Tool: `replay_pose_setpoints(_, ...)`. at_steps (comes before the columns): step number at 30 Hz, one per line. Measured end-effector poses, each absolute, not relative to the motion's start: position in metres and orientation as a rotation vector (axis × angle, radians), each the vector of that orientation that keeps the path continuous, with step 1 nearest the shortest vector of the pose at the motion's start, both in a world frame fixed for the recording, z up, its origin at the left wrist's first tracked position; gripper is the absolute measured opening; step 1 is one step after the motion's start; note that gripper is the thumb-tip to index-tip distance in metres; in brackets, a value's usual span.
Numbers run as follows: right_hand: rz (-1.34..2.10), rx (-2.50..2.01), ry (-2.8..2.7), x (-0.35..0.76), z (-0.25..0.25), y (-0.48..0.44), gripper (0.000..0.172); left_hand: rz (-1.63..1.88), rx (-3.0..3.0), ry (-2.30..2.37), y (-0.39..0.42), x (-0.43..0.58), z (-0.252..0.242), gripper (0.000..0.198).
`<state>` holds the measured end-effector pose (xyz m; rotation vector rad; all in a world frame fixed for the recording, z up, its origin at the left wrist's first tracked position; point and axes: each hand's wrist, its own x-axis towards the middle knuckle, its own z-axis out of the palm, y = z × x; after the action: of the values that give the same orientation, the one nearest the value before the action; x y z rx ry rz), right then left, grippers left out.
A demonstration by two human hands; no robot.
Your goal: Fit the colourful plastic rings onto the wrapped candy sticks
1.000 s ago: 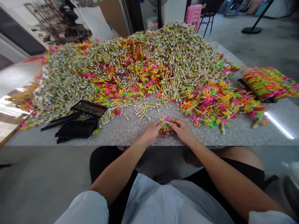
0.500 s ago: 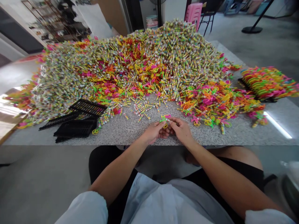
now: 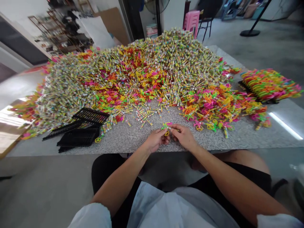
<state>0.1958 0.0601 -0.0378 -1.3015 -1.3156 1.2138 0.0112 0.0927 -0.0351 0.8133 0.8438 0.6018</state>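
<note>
Near the front edge of the table, my two hands meet around a small plastic toy (image 3: pixel 166 126) with green, pink and yellow parts, one of them a round yellow ring. My left hand (image 3: pixel 155 140) pinches it from the left, thumb on top. From the other side my right hand (image 3: pixel 185 136) has its thumb and fingers closed at a small white-ended piece of it, partly hidden. Just beyond the hands lie loose small labelled tubes (image 3: pixel 143 114). A heap of bright plastic toy pieces (image 3: pixel 209 104) spreads to the right.
A large mound of labelled tubes (image 3: pixel 180 53) covers the back of the speckled table (image 3: pixel 133 142). Black slotted trays (image 3: pixel 78 137) lie at the left. At the far right, a black tray holds rows of colourful pieces (image 3: pixel 268 84). Pink stools (image 3: pixel 191 21) stand behind.
The view has tilted slightly, so the table sits a little lower in the picture. Both hands stay together on the small toy, with only slight finger movement.
</note>
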Motion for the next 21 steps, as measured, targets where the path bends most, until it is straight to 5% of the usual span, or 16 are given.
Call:
replay_pose_setpoints(9,0.781,-1.423,-1.304,0.232,-0.014,0.081,0.041,0.581,1.171,1.025,0.14,0.001,-0.013,0.054)
replay_pose_setpoints(15,0.72,-1.215,-0.946,0.29,0.005,0.108,0.06,0.867,1.914,1.795,0.259,-0.066,0.004,0.034)
replay_pose_setpoints(21,0.81,-1.553,-1.553,0.229,-0.03,0.13,0.031,0.402,2.441,1.905,0.325,-0.096,-0.008,0.068)
